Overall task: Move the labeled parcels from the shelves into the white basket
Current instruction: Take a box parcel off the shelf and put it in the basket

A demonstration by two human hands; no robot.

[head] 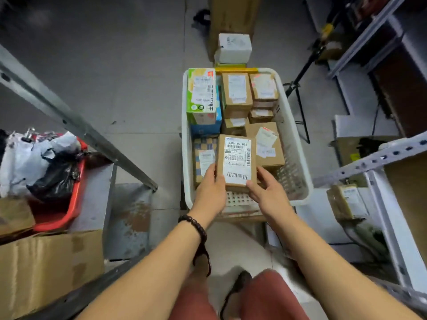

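– Over the near end of the white basket (298, 144): one brown labeled parcel (236, 161), label up, barcode toward the far end. Held or resting?
– Held. Left hand (211, 190) grips its near-left edge. Right hand (268, 192) grips the near-right corner, thumb on the label. Can't tell if the underside touches anything below.
– Rest of the basket?
– Packed. Checkered parcel (204, 155) just left of the held one, stickered brown box (268, 144) just right. At the far end, a green carton (201, 95) on the left, with small brown boxes (236, 91) stacked beside it.
– Outside?
– White packet (234, 48) just beyond the far rim. Bead bracelet (194, 225) on the left wrist. Red tub (74, 199) with plastic bags (30, 162) to the left, big cardboard box (50, 269) nearer. White shelf frame (379, 155) on the right, one shelf parcel (345, 199) on a lower level.
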